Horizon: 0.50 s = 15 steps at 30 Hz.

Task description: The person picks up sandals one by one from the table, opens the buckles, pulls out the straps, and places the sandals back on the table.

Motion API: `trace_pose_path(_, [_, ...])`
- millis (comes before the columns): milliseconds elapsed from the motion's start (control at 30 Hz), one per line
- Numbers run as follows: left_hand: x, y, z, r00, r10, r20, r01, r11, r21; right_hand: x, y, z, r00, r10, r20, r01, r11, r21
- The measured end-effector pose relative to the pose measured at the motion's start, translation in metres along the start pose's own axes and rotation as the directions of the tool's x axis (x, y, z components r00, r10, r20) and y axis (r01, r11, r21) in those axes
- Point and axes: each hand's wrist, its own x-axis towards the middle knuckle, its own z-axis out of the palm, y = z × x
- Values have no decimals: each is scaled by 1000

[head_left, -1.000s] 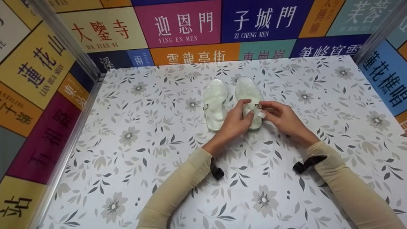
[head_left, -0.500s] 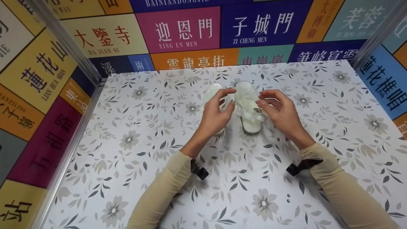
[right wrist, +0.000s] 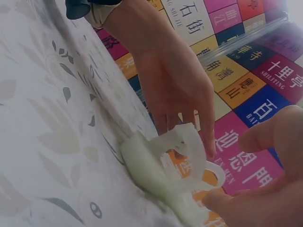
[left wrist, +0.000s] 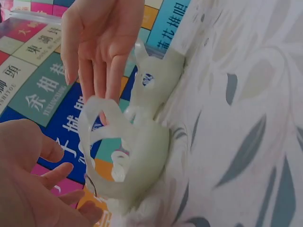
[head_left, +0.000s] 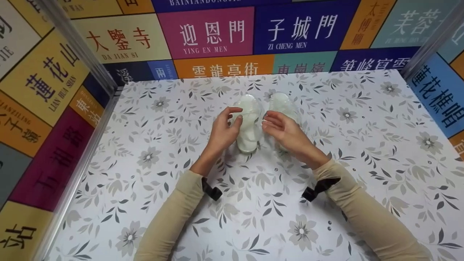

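Left sandal (head_left: 249, 125) prob needs a light pinch on its strap (left wrist: 117, 129) imo; left hand (head_left: 225, 128) + right hand (head_left: 287, 133) flank it, fingers relaxed, holding nothing rn.

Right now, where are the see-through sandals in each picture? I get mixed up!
Head: above the middle, the left sandal beside the right sandal, which is partly covered.
Left wrist: the nearer sandal is near the middle; the farther sandal is above it.
Right wrist: one sandal shows clearly, bottom middle; I can't tell which.
Shared landmark: the leafy tablecloth, on the right in left wrist, on the left in right wrist.
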Motion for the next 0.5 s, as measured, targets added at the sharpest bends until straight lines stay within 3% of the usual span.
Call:
trace_pose_path(233, [-5, -15, -4, 985, -169, 41, 169, 986, 0, 18, 23, 20, 998, 67, 11, -68, 996, 55])
trace_pose_path(500, [-4, -18, -7, 975, -223, 20, 223, 974, -38, 30, 35, 33, 1000, 22, -17, -20, 994, 107])
